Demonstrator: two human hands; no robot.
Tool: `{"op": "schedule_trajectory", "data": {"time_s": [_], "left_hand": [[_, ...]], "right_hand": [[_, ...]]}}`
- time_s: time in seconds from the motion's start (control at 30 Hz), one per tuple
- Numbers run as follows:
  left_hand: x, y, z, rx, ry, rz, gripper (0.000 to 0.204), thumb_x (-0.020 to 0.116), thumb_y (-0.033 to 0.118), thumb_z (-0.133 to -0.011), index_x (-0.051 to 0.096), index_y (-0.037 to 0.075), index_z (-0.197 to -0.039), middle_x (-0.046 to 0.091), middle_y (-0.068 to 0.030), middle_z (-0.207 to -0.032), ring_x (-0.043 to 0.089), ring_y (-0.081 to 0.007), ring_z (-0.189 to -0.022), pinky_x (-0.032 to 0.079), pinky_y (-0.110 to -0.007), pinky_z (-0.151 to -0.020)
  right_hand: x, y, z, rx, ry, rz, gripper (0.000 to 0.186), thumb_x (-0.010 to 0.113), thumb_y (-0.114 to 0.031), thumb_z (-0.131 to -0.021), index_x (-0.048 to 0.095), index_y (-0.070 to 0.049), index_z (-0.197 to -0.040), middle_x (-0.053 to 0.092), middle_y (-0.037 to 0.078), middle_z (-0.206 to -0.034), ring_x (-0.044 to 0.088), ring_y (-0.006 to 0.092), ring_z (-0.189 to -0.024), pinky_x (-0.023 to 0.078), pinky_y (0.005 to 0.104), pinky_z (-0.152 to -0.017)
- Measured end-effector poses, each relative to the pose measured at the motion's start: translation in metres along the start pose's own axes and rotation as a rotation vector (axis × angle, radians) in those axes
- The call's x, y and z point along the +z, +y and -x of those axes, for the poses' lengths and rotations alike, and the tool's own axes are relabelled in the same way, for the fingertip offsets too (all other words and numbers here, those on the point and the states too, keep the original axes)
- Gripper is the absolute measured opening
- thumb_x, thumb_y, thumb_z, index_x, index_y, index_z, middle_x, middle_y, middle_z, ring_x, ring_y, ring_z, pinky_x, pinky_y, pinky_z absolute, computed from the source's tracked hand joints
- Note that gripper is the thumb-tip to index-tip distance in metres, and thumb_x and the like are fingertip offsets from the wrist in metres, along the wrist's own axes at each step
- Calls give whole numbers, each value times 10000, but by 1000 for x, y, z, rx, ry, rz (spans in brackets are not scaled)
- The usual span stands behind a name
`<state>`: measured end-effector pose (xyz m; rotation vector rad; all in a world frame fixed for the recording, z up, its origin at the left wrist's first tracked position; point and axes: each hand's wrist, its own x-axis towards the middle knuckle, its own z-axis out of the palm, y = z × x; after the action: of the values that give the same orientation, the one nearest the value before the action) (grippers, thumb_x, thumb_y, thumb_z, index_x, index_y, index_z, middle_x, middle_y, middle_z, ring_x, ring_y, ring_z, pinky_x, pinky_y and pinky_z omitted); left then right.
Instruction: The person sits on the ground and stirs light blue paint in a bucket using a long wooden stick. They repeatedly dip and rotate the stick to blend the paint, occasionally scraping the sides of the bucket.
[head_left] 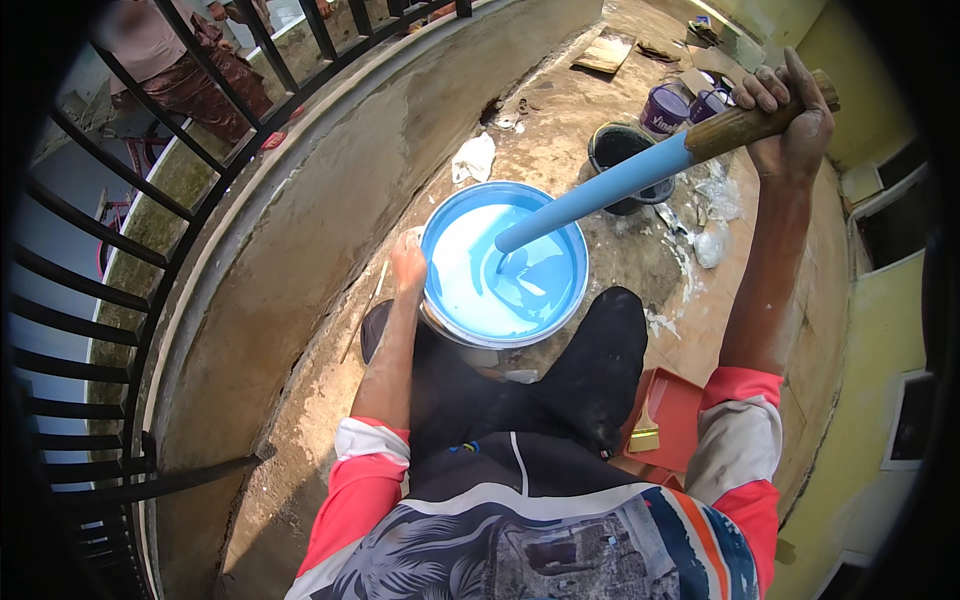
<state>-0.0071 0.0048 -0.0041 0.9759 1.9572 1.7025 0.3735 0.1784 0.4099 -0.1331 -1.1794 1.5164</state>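
Between my knees stands a round bucket (437,317) of glossy light blue paint (460,265). A thick wooden stick (600,203) slants into it, coated blue along most of its length and bare brown at the top. My right hand (790,125) is wrapped round that bare upper end, held high to the right. The stick's lower end is hidden under the paint. At the bucket's left rim, my left hand (409,262) grips the edge, its fingers partly hidden against the wall of the bucket.
Beyond lie a black bucket (617,147), purple paint pails (664,110), a white cloth (473,158) and clear plastic (712,243). By my right leg, a paintbrush (645,432) rests in a red tray (680,410). A low wall with black railing (190,270) curves left; a person (185,70) stands behind it.
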Motion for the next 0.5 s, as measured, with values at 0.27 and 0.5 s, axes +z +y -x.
{"op": "schedule_trajectory", "data": {"time_s": [0.27, 0.5], "left_hand": [[-4, -3, 3, 66, -17, 9, 359, 386, 135, -1016, 699, -31, -1074, 716, -179, -1020, 671, -296, -962, 500, -391, -883], [-2, -6, 5, -3, 11, -21, 351, 414, 184, -1044, 695, -22, -1076, 717, -188, -984, 671, -283, -936, 502, -398, -848]], "right_hand": [[16, -31, -9, -3, -89, 27, 240, 533, -153, -1011, 462, -96, -790, 354, -12, -651, 409, 128, -598, 388, 327, -661], [26, 22, 12, -30, 87, 37, 200, 552, -159, -1000, 492, -92, -821, 377, -3, -659, 430, 142, -613, 395, 334, -648]]}}
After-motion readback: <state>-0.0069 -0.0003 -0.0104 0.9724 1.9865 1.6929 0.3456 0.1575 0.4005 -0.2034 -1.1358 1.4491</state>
